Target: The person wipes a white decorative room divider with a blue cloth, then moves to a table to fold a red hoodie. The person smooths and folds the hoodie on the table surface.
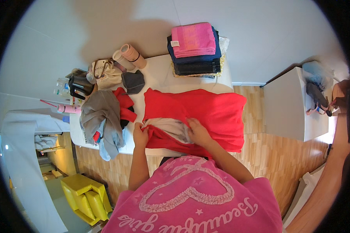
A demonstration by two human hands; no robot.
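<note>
A red garment (215,116) with a pale lining lies spread on the white table (160,70). At its left end my left hand (141,135) grips the edge of its opening. My right hand (197,132) is at the right end of that opening, fingers on the red cloth, partly hidden; its grip is unclear. Pale lining (172,126) shows between the two hands. To the left lies a loose heap of clothes with a grey-brown garment (102,110) on top and a light blue cloth (105,145) hanging over the front edge.
Folded clothes topped by a pink towel (194,40) stand at the back. Back left are a peach tumbler (133,56), a cloth bag (106,74), a dark cap (133,82), a black kettle (81,86) and a pink bottle (68,109). A white cabinet (291,104) stands right; a yellow armchair (86,198), lower left.
</note>
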